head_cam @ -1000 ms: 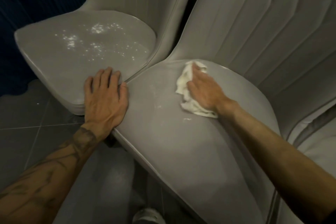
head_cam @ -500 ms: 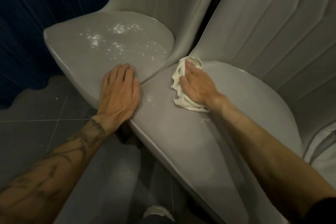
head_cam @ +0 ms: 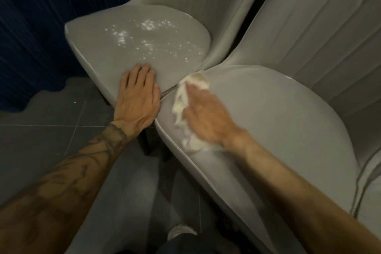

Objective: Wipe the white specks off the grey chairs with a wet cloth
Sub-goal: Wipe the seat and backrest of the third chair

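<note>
Head view: right hand (head_cam: 206,117), fingers flat, is pressing the cloth (head_cam: 179,105), stretched front-to-back along the right chair (head_cam: 278,119) edge; left hand (head_cam: 137,97) is resting flat on the left chair (head_cam: 99,47).

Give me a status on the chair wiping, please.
Left hand flat on speckled grey padded seat. Right hand presses crumpled white cloth on neighbouring grey seat. White specks unwiped. Nothing blocking.

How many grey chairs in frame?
2 for sure: left chair, speckled, under the left hand; right chair, under the cloth. A cut-off grey edge far right may be a third.
</note>
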